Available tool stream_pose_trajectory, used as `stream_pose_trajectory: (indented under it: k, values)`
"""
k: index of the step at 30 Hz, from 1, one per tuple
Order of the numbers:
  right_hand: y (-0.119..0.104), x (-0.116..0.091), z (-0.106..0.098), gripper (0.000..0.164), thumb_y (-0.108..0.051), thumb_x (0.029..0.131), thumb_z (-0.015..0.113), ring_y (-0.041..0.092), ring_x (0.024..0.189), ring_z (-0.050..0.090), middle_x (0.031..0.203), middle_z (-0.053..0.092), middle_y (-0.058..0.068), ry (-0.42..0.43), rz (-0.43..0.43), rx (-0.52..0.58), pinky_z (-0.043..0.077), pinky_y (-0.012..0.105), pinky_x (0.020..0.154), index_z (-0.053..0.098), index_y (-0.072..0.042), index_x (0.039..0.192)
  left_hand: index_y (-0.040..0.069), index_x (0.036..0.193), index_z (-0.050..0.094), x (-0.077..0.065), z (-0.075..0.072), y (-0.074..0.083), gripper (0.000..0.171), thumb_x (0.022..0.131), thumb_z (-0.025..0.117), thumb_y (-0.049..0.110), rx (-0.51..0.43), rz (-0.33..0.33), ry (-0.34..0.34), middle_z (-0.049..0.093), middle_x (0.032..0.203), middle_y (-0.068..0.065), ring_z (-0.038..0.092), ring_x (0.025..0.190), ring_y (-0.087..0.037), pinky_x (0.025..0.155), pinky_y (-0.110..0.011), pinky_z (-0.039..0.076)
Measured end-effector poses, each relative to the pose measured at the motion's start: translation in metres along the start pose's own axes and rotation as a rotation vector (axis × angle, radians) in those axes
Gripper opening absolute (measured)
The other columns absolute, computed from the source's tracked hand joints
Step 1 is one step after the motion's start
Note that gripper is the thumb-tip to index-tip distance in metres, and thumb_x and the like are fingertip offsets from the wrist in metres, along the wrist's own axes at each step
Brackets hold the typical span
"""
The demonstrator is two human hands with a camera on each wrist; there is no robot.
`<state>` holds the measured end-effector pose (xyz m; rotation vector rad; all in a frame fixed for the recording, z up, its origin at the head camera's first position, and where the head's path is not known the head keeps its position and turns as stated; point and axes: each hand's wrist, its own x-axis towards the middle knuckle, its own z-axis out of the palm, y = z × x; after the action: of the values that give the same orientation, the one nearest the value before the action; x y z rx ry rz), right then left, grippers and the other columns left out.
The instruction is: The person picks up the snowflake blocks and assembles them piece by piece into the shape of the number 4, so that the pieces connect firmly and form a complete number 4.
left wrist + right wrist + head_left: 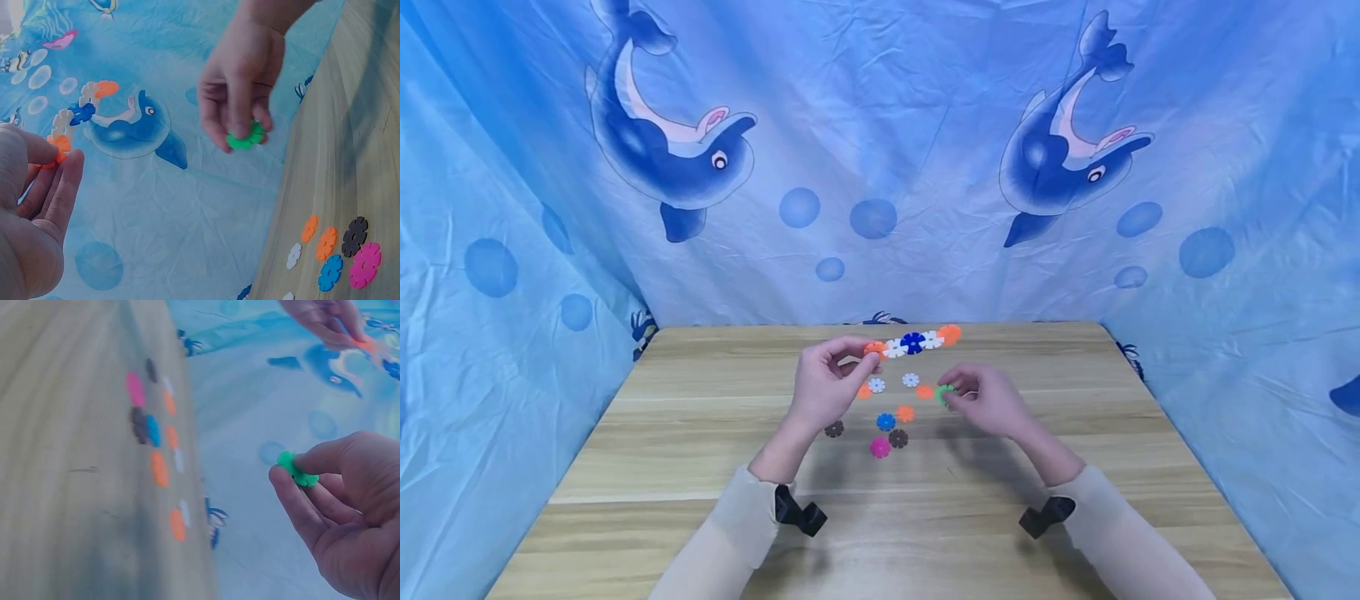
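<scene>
Five linked snowflake discs hang midair over the wooden table, left hand pinching the orange end disc, right hand pinching a green disc; probably featherlight, stiffish plastic, so grip near the joints.

Head view high over the table, wide, facing forward and down to its far edge and both far corners, left wrist view close by the left hand, right wrist view close by the right hand, both tilted, facing the curtain past the far edge, green disc shared by all three
</scene>
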<state>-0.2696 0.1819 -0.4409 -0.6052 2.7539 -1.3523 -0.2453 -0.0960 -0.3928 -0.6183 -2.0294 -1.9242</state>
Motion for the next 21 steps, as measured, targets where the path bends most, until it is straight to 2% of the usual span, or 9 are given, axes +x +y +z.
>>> stream_pose_trajectory:
  k: [6, 9, 14, 17, 19, 21]
  values:
    - [-0.010, 0.001, -0.022, 0.019, -0.010, 0.097, 0.078, 0.019, 0.079, 0.078, 0.099, 0.080, 0.014, 0.105, 0.035, 0.194, 0.067, 0.031, 0.072, 0.075, -0.003, 0.114, -0.006, 0.110, 0.077, -0.001, -0.001, 0.000, 0.015, 0.095, 0.075, -0.003, -0.013, 0.004, 0.003, 0.075, 0.104, -0.027, 0.080, 0.083, -0.022, 0.085, -0.031, 0.067]
    - [-0.015, 0.001, -0.033, 0.026, -0.006, 0.097, 0.077, 0.016, 0.081, 0.079, 0.098, 0.081, 0.009, 0.161, 0.025, 0.337, 0.068, 0.030, 0.076, 0.071, 0.006, 0.119, -0.006, 0.110, 0.077, -0.003, -0.001, 0.000, 0.016, 0.095, 0.075, -0.003, -0.011, 0.005, 0.003, 0.075, 0.104, -0.027, 0.080, 0.083, -0.023, 0.086, -0.030, 0.067]
    - [-0.025, 0.003, -0.047, 0.034, 0.000, 0.098, 0.073, 0.010, 0.082, 0.079, 0.093, 0.080, -0.006, 0.213, 0.007, 0.578, 0.068, 0.027, 0.078, 0.063, 0.017, 0.125, -0.005, 0.111, 0.077, -0.005, -0.002, -0.001, 0.016, 0.095, 0.076, -0.001, 0.009, 0.005, 0.006, 0.075, 0.105, -0.026, 0.078, 0.083, -0.013, 0.086, -0.028, 0.066]
    - [-0.029, 0.004, -0.051, 0.031, 0.001, 0.099, 0.071, 0.008, 0.082, 0.077, 0.092, 0.080, -0.008, 0.202, 0.012, 0.642, 0.067, 0.025, 0.079, 0.064, 0.017, 0.125, -0.005, 0.111, 0.077, -0.006, -0.002, -0.004, 0.016, 0.095, 0.075, -0.002, 0.012, 0.003, 0.007, 0.076, 0.107, -0.025, 0.078, 0.084, -0.012, 0.086, -0.028, 0.066]
    - [-0.031, 0.004, -0.052, 0.026, 0.001, 0.099, 0.070, 0.008, 0.082, 0.077, 0.093, 0.081, -0.007, 0.193, 0.024, 0.664, 0.066, 0.024, 0.080, 0.069, 0.011, 0.123, -0.005, 0.110, 0.077, -0.007, -0.001, -0.006, 0.016, 0.095, 0.075, -0.002, 0.012, 0.002, 0.003, 0.076, 0.107, -0.025, 0.078, 0.084, -0.012, 0.086, -0.028, 0.066]
    - [-0.032, 0.005, -0.053, 0.017, 0.001, 0.100, 0.069, 0.008, 0.082, 0.076, 0.094, 0.081, -0.007, 0.185, 0.035, 0.691, 0.066, 0.023, 0.080, 0.076, 0.000, 0.116, -0.005, 0.110, 0.077, -0.008, 0.000, -0.008, 0.015, 0.095, 0.075, -0.002, 0.011, 0.001, 0.000, 0.075, 0.107, -0.025, 0.077, 0.084, -0.010, 0.086, -0.028, 0.066]
